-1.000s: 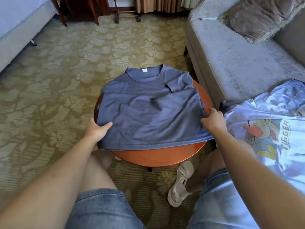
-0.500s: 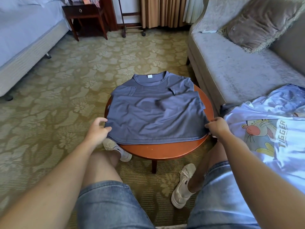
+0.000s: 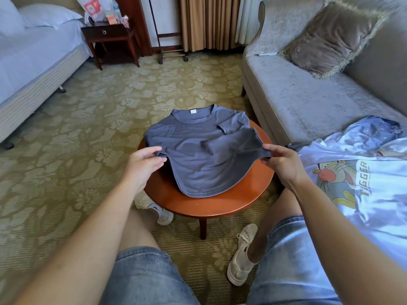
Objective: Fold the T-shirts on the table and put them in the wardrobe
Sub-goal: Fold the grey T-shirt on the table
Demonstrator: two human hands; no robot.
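**On the round bench: grey tee held up by both lower corners**

On the wooden bench lies the grey tee, collar pointing away from the person and both sleeves folded in over the chest. The collar end reaches just past the far rim. The left grip pinches the tee's lower left corner between thumb and curled fingers. The right grip pinches the lower right corner the same way. Both corners are raised off the wood, and between them the hem sags in a curve whose middle rests on the bench top.

To the right, a white Tigger tee lies rumpled at the near end of the grey sofa, beside the person's right arm. A brown fringed cushion leans at the sofa's far end. A bed stands at the left with a dark nightstand behind it. The person sits in denim shorts, a pale shoe on either side of the bench leg, on a patterned carpet.
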